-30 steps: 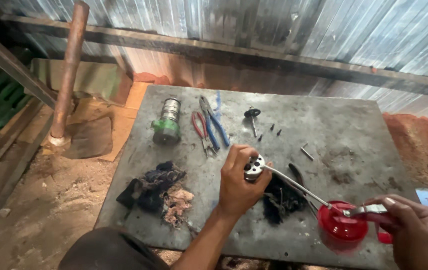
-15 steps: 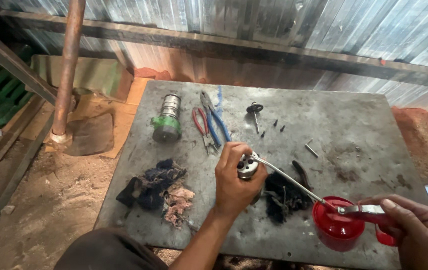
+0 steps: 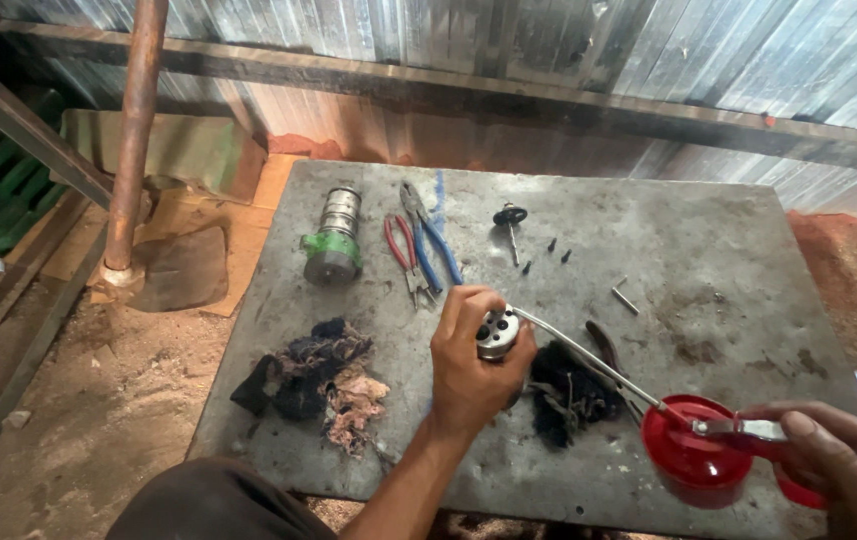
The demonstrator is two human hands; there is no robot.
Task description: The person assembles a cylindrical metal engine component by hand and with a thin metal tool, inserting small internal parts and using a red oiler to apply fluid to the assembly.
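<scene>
My left hand (image 3: 469,365) grips a small round metal cylinder part (image 3: 498,333) with holes in its top face, held just above the grey metal work plate (image 3: 709,250). My right hand (image 3: 839,465) holds a red oil can (image 3: 694,462) by its lever. The can's thin curved spout (image 3: 589,362) reaches left, and its tip touches the top of the cylinder part. A dark greasy rag (image 3: 569,395) lies under the spout, between both hands.
On the plate lie a larger steel cylinder with a green collar (image 3: 334,240), red-handled and blue-handled pliers (image 3: 419,250), a small black valve piece (image 3: 511,220), a few tiny screws (image 3: 549,250) and a pile of dirty rags (image 3: 319,380). A rusty pipe (image 3: 134,130) stands left.
The view has shifted slightly. My left hand has turned the cylinder part a little, and the spout tip now rests on its top face. The red oil can stays at the lower right.
</scene>
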